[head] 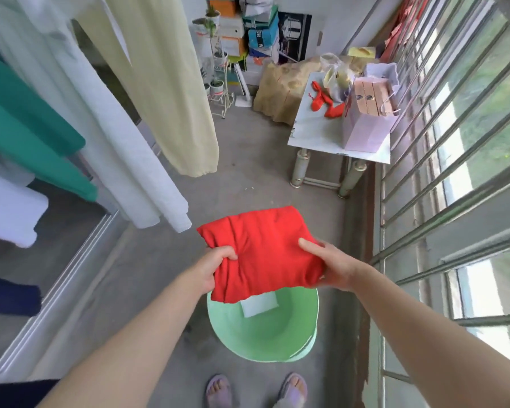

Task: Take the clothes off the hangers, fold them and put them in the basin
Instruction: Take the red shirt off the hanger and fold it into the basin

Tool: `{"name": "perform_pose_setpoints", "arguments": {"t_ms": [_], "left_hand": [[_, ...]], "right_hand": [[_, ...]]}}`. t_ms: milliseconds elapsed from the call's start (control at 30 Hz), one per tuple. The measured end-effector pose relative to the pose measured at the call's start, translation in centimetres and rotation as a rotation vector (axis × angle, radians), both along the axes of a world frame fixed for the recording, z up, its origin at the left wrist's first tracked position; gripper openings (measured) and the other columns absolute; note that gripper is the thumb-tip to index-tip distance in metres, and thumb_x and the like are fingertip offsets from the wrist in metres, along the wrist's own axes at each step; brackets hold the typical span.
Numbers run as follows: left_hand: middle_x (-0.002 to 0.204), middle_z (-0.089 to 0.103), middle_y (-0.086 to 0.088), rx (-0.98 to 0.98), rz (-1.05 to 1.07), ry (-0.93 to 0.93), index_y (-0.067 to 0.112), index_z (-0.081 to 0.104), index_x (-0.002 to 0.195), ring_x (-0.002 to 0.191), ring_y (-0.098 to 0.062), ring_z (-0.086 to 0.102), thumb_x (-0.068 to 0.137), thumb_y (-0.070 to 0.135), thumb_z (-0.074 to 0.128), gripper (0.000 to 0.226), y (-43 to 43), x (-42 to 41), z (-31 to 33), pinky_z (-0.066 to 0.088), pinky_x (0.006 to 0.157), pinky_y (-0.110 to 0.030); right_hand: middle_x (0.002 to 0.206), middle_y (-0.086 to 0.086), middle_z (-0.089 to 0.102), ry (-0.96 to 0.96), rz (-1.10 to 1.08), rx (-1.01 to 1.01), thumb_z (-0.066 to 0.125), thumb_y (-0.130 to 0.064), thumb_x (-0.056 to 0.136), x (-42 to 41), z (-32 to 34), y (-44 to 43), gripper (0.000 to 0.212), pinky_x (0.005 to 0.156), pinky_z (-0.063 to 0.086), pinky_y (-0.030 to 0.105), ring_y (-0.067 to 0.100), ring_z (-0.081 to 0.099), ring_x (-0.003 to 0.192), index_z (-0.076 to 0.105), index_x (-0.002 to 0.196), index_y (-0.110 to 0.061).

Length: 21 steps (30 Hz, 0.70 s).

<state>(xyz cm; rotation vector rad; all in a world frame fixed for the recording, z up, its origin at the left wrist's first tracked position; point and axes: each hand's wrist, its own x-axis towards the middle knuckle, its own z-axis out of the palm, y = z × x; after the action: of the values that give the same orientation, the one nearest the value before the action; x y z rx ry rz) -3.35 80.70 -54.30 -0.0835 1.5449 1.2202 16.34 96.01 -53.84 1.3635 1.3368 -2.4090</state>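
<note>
head: garment (262, 254) over basin (277, 340), table (315, 131) beyond

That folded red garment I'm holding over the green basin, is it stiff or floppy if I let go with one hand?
Likely floppy: the red garment bunches where the left hand grips it. Probably light: the right hand holds its edge with just a pinch. Released one-handed, it may unfold before reaching the green basin.

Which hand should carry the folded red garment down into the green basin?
Probably the right hand: its thumb lies flat on the red garment with fingers under it, supporting the fold above the green basin. The left hand only bunches one edge.
</note>
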Motion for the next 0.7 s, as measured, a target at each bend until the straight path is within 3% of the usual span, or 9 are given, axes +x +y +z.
{"name": "perform_pose_setpoints", "arguments": {"t_ms": [100,167,233,333,500,600,700], "left_hand": [[0.087,0.066,-0.018,-0.069,-0.037,0.011,0.003,0.064,0.094,0.076,-0.030,0.064,0.050,0.004,0.055,0.046,0.2,-0.2,-2.6,0.050,0.088,-0.048],[0.076,0.069,-0.015,-0.132,-0.083,-0.007,0.003,0.065,0.088,0.066,-0.028,0.066,0.066,0.000,0.051,0.027,0.6,-0.2,-4.8,0.054,0.078,-0.041],[0.067,0.069,-0.011,-0.169,-0.121,-0.020,0.005,0.065,0.083,0.057,-0.025,0.066,0.076,-0.006,0.042,0.026,1.0,-0.6,-7.2,0.054,0.067,-0.032],[0.075,0.068,-0.014,-0.194,-0.161,-0.028,0.004,0.065,0.087,0.065,-0.028,0.065,0.070,-0.004,0.046,0.027,1.7,-1.7,-11.3,0.053,0.069,-0.032],[0.081,0.065,-0.016,-0.214,-0.112,-0.027,0.004,0.064,0.084,0.071,-0.030,0.062,0.061,-0.003,0.049,0.028,2.4,-2.8,-21.5,0.050,0.073,-0.033],[0.078,0.066,-0.015,-0.228,-0.075,-0.017,0.004,0.064,0.081,0.072,-0.030,0.061,0.046,-0.002,0.048,0.039,1.9,-2.7,-29.7,0.050,0.073,-0.034],[0.067,0.064,-0.013,-0.320,-0.053,-0.036,0.004,0.062,0.075,0.066,-0.028,0.060,0.059,-0.002,0.047,0.023,1.2,-2.3,-38.1,0.048,0.067,-0.030]], "right_hand": [[0.119,0.002,0.059,-0.270,0.148,0.040,0.080,-0.056,0.059,-0.9,-2.9,0.0,0.072,0.088,0.051,0.052,0.029,0.058,0.110,0.052,0.119,-0.028],[0.113,0.003,0.062,-0.285,0.111,-0.056,0.081,-0.050,0.062,-1.6,-5.8,-0.4,0.058,0.082,0.053,0.048,0.028,0.061,0.103,0.055,0.109,-0.027],[0.105,0.004,0.066,-0.273,0.060,-0.095,0.081,-0.037,0.067,-2.3,-8.7,-0.9,0.047,0.076,0.055,0.043,0.026,0.065,0.093,0.057,0.105,-0.025],[0.098,0.009,0.071,-0.252,-0.048,-0.089,0.074,-0.026,0.056,-3.1,-13.3,-1.1,0.054,0.068,0.056,0.036,0.026,0.067,0.082,0.061,0.108,-0.021],[0.077,0.009,0.065,-0.273,-0.204,-0.022,0.057,-0.018,0.050,-4.8,-23.2,-1.0,0.037,0.054,0.048,0.024,0.024,0.060,0.064,0.063,0.087,-0.014],[0.073,0.010,0.057,-0.335,-0.182,0.051,0.058,-0.006,0.071,-5.4,-31.5,-0.9,0.011,0.049,0.042,0.019,0.022,0.052,0.061,0.059,0.080,-0.010],[0.079,0.012,0.055,-0.419,-0.060,0.197,0.043,0.003,0.086,-5.7,-40.7,-0.8,0.022,0.057,0.038,0.024,0.022,0.050,0.074,0.062,0.094,-0.003]]}}
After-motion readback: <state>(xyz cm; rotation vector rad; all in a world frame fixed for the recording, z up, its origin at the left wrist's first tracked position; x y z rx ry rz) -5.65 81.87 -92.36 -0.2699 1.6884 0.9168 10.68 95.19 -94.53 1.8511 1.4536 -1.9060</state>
